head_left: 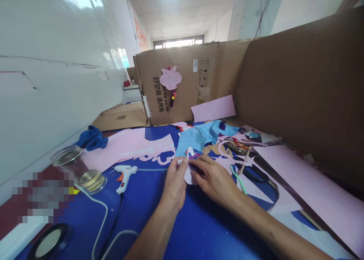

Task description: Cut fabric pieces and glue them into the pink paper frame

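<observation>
the left hand (174, 182) and the right hand (212, 178) meet in a narrow pinch around a small pale paper cutout (189, 175), held just above a blue work mat (196, 229). the left thumb and fingers close on the cutout's left side, while the right fingers lie across its upper right, with a purple scrap (195, 156) at its top edge; the fingers hide much of the piece, so its full shape cannot be told. the hands sit close together, leaving almost no gap between them. at 9 o'clock, well clear of the left hand, lies a white and orange hot glue gun (124, 176), with a tilted glass jar (78, 170) farther out toward the wall. at 12 o'clock, a crumpled light blue sheet (199, 137) sits near the fingertips. at 3 o'clock, just beside the right hand, are a green cord (237, 179) and a wooden stick (244, 160). the mat stays open at 6 o'clock below the wrists, while a cardboard wall (295, 89) bounds the far right.
</observation>
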`<act>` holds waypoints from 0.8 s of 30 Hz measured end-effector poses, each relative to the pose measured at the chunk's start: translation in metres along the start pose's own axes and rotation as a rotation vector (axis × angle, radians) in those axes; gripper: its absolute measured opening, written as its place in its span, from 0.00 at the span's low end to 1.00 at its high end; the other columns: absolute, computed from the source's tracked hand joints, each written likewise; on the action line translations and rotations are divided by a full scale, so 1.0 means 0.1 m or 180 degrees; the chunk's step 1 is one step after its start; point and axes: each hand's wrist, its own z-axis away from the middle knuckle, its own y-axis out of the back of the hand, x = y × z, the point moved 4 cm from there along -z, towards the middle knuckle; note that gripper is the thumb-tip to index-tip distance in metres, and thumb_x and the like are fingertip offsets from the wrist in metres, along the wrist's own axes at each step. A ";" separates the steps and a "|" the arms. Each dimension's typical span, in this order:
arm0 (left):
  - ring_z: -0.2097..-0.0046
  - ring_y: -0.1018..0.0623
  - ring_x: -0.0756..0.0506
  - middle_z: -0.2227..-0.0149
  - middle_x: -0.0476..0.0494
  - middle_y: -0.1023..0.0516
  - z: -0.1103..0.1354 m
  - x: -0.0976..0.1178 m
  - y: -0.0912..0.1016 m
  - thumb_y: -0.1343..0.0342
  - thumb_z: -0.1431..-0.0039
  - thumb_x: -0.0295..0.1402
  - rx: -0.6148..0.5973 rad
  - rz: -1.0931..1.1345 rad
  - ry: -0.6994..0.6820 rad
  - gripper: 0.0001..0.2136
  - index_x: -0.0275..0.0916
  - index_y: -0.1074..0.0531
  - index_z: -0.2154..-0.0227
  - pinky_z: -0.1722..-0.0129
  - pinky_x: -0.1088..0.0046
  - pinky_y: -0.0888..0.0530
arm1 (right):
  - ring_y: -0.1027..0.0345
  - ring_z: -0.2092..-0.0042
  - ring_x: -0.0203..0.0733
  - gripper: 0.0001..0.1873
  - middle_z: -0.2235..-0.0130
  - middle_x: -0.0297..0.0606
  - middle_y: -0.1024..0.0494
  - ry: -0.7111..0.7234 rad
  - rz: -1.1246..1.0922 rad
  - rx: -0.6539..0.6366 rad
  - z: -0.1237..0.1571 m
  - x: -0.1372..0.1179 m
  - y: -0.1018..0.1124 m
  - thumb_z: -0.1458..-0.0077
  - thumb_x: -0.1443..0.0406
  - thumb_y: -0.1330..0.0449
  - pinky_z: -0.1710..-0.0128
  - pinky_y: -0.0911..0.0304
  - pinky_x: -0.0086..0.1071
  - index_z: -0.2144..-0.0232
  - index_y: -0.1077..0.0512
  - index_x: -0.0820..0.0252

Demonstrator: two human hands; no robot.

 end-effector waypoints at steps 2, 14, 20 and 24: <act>0.64 0.17 0.46 0.65 0.45 0.16 -0.03 -0.01 0.05 0.23 0.56 0.39 0.0081 -0.0155 0.0008 0.27 0.38 0.26 0.54 0.64 0.73 0.26 | 0.22 0.55 0.48 0.21 0.52 0.43 0.19 0.0040 -0.0247 -0.0050 0.00 0.00 0.00 0.39 0.75 0.44 0.55 0.27 0.39 0.50 0.19 0.55; 0.73 0.21 0.47 0.72 0.48 0.18 -0.09 0.09 0.10 0.26 0.60 0.33 0.0032 -0.0287 0.0169 0.23 0.37 0.23 0.59 0.70 0.72 0.26 | 0.22 0.51 0.54 0.23 0.49 0.47 0.16 -0.0740 -0.0630 0.0489 -0.21 0.52 0.42 0.40 0.55 0.33 0.51 0.28 0.45 0.45 0.18 0.56; 0.72 0.21 0.48 0.69 0.44 0.16 -0.07 0.08 0.08 0.25 0.61 0.33 -0.0084 -0.0141 0.0315 0.23 0.35 0.22 0.59 0.70 0.73 0.26 | 0.26 0.64 0.47 0.17 0.69 0.39 0.19 -0.0659 -0.0921 0.0222 -0.25 0.59 0.31 0.40 0.52 0.33 0.62 0.32 0.37 0.72 0.21 0.57; 0.67 0.18 0.45 0.63 0.40 0.14 -0.06 0.07 0.06 0.22 0.60 0.35 -0.0135 -0.0129 0.0329 0.28 0.35 0.22 0.54 0.64 0.70 0.23 | 0.28 0.66 0.45 0.18 0.70 0.38 0.21 -0.0723 -0.1044 0.0284 -0.25 0.60 0.29 0.41 0.52 0.34 0.63 0.34 0.37 0.76 0.26 0.56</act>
